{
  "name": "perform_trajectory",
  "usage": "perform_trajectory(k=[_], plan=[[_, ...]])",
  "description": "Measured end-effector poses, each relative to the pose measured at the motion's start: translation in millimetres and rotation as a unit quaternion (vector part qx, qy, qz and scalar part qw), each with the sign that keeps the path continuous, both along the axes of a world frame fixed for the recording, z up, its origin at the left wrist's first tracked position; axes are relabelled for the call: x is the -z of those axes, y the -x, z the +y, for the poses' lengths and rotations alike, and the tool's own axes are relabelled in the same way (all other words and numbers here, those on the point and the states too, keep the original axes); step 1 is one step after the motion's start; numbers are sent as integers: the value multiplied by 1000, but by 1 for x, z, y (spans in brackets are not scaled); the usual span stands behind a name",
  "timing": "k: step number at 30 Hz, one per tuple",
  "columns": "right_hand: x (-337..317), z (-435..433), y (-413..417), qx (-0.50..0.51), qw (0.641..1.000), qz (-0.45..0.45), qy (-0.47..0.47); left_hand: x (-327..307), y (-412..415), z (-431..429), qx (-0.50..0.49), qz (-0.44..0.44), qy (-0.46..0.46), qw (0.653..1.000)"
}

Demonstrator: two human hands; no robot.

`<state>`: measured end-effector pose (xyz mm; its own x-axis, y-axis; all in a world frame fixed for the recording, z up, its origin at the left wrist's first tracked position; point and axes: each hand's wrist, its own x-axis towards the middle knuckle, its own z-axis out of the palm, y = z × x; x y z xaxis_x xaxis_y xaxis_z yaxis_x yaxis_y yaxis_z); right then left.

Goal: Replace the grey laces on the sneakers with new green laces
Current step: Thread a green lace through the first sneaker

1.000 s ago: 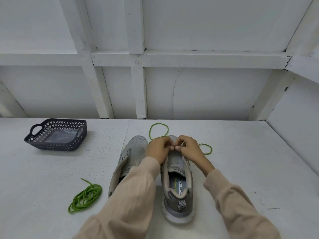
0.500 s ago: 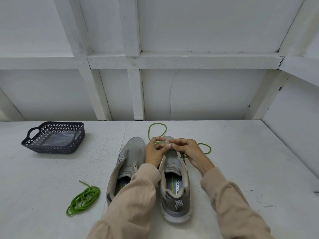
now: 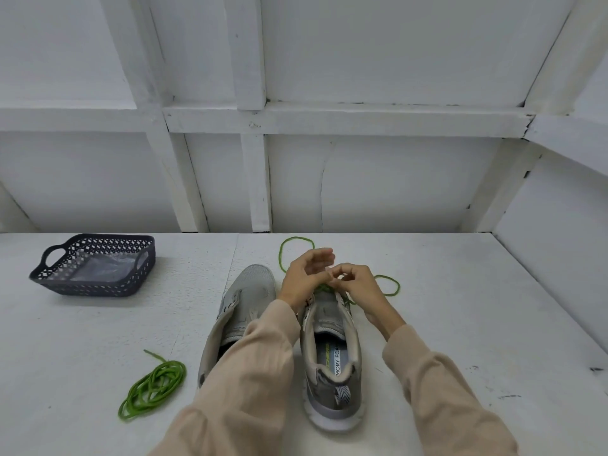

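A green lace (image 3: 389,286) crosses the upper front of a grey sneaker (image 3: 332,373) that stands mid-tabletop with its heel toward the person. The lace's 2 loose stretches loop on the tabletop (image 3: 460,324) beyond the toe. The right hand (image 3: 357,286) has its grip pinched on the lace above the tongue. The left hand (image 3: 304,278) meets it there with its upper fingers loosely spread; whether its grip has the lace I cannot tell. The other sneaker (image 3: 251,294) stands just beside, to the left. A coiled green lace (image 3: 154,386) lies near its heel, further left. A dark perforated basket (image 3: 95,286) sits well apart, far left.
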<state>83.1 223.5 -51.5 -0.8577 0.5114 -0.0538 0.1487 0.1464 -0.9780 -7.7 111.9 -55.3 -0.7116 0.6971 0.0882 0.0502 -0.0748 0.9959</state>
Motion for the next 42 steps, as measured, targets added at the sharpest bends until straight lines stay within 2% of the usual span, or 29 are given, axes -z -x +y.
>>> perform_trajectory(k=[2,8,13,17,19,22,26,33,37,39,42], plan=[[5,-2,1,31,999,-2,-38,3,-1,4,40,-21,0,999],[4,-6,2,75,994,10,-85,20,-4,6,60,24,20,998],[-13,-13,12,42,994,11,-103,28,0,7,54,67,45,995],[-40,-11,15,34,998,60,-13,29,1,7,73,39,52,995],[-54,-7,16,-3,996,86,34,30,1,7,69,29,43,996],[-75,-2,21,-47,991,115,49,30,0,8,69,10,38,997],[-116,4,33,-42,981,178,70,34,1,9,68,6,39,997],[-189,19,55,-14,905,364,220,33,-1,8,69,25,24,997],[-171,23,71,-8,927,313,206,35,-1,10,79,17,22,997],[-152,26,74,-7,958,239,160,36,0,11,82,9,18,996],[-126,35,68,-8,994,80,69,36,0,12,82,-5,12,997]])
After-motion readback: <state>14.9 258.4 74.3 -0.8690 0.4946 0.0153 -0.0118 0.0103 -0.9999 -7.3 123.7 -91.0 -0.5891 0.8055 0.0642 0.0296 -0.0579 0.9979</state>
